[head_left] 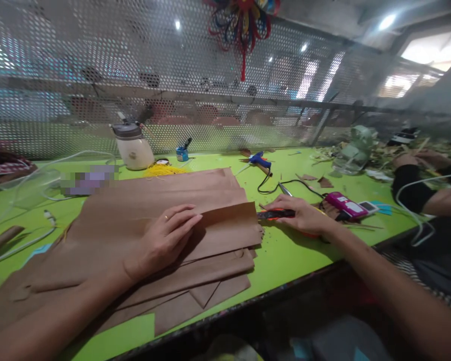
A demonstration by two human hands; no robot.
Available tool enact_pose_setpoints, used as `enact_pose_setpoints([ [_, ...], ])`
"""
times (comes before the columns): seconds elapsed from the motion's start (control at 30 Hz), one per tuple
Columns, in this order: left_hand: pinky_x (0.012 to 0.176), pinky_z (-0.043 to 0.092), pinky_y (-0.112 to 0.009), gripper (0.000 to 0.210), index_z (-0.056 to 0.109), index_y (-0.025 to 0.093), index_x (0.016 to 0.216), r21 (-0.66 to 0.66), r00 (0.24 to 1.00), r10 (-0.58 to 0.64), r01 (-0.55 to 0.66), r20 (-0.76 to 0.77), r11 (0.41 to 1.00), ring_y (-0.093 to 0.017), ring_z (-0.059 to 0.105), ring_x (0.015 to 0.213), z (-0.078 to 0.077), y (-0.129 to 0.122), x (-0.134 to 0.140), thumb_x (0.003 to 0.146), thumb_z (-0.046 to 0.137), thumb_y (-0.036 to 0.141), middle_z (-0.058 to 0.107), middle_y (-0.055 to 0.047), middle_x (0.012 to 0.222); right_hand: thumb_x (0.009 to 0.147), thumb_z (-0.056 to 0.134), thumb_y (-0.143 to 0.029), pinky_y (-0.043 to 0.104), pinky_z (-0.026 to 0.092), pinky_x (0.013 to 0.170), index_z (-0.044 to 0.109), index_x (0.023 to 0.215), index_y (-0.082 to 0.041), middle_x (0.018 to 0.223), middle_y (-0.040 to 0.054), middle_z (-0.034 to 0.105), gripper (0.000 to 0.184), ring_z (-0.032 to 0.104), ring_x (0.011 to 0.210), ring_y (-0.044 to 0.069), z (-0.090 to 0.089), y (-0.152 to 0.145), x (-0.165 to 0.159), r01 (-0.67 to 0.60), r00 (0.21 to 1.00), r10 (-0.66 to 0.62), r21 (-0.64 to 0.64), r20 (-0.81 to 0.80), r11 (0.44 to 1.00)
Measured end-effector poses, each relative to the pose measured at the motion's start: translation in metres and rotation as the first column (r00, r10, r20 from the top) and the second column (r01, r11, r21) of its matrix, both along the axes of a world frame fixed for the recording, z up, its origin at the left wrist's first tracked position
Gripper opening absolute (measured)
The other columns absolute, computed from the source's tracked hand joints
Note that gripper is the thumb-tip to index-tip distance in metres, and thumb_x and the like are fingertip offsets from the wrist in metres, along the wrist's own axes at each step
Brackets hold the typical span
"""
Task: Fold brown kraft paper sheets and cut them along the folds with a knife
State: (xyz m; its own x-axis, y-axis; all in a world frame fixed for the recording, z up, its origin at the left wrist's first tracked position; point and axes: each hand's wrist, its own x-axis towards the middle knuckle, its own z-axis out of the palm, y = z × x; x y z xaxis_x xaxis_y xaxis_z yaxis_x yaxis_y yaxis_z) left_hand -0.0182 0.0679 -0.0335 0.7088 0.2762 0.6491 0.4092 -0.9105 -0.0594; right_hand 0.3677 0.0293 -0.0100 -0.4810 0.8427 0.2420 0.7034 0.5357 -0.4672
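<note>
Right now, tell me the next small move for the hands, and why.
Probably close the right hand around the black and orange tool and lift it: the fingers already rest on it, while the left hand lies flat on the brown paper.

Left hand (163, 235) flat, right hand (304, 215) outstretched

I see a fairly bright scene, lit from ceiling lamps (387, 21) at upper right and a glaring window (434, 50) that blows out to white. The green worktop (285, 250) shows soft shadows under my left hand (161, 240) and right hand (300, 213). Wide-angle distortion bends the edges; the perforated screen (97, 75) and far right are smeared, and a pixelated patch (88, 179) sits left of centre
</note>
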Motion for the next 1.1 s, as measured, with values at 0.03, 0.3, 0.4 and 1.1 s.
enact_pose_setpoints([
  [0.03,0.099,0.046,-0.043,0.046,0.047,0.019,0.133,0.003,1.0,0.01,-0.01,0.001,1.0,-0.026,0.049,0.122,-0.001,0.001,0.0,0.088,0.052,0.011,0.059,-0.012,0.12,0.086,0.058,-0.027,0.035,0.046,0.087,0.065,0.115,-0.022,0.104,0.0084,0.06,0.03,0.058,0.095,0.02,0.001,-0.002,0.002,-0.014,1.0,0.014,-0.013,0.013,1.0],
  [0.3,0.097,0.045,-0.046,0.026,0.063,0.014,0.111,-0.026,0.988,0.124,-0.127,-0.097,0.991,-0.028,0.048,0.119,0.001,0.005,0.012,0.091,0.048,0.019,0.058,-0.015,0.12,0.087,0.058,-0.035,0.035,0.047,0.081,0.067,0.107,-0.018,0.095,0.0092,0.063,0.027,0.058,0.088,0.021,0.001,-0.032,0.004,-0.072,0.991,0.08,-0.073,0.11,0.995],
  [0.4,0.094,0.046,-0.047,0.025,0.065,0.014,0.107,-0.005,0.984,0.119,-0.121,-0.13,0.993,-0.028,0.05,0.114,0.002,0.003,0.013,0.092,0.045,0.018,0.06,-0.015,0.118,0.088,0.057,-0.034,0.035,0.047,0.083,0.066,0.108,-0.019,0.096,0.0095,0.063,0.027,0.058,0.089,0.021,-0.001,-0.042,0.004,-0.056,0.992,0.062,-0.056,0.108,0.997],
  [1.1,0.102,0.037,-0.046,0.042,0.055,0.018,0.128,-0.295,0.945,-0.056,-0.043,-0.321,0.955,-0.025,0.052,0.112,0.001,0.004,0.012,0.091,0.049,0.036,0.056,-0.011,0.129,0.086,0.061,-0.03,0.031,0.047,0.078,0.068,0.111,-0.021,0.094,0.0085,0.064,0.028,0.06,0.086,0.018,-0.009,-0.047,0.008,-0.068,0.997,0.067,0.015,0.031,0.998],
])
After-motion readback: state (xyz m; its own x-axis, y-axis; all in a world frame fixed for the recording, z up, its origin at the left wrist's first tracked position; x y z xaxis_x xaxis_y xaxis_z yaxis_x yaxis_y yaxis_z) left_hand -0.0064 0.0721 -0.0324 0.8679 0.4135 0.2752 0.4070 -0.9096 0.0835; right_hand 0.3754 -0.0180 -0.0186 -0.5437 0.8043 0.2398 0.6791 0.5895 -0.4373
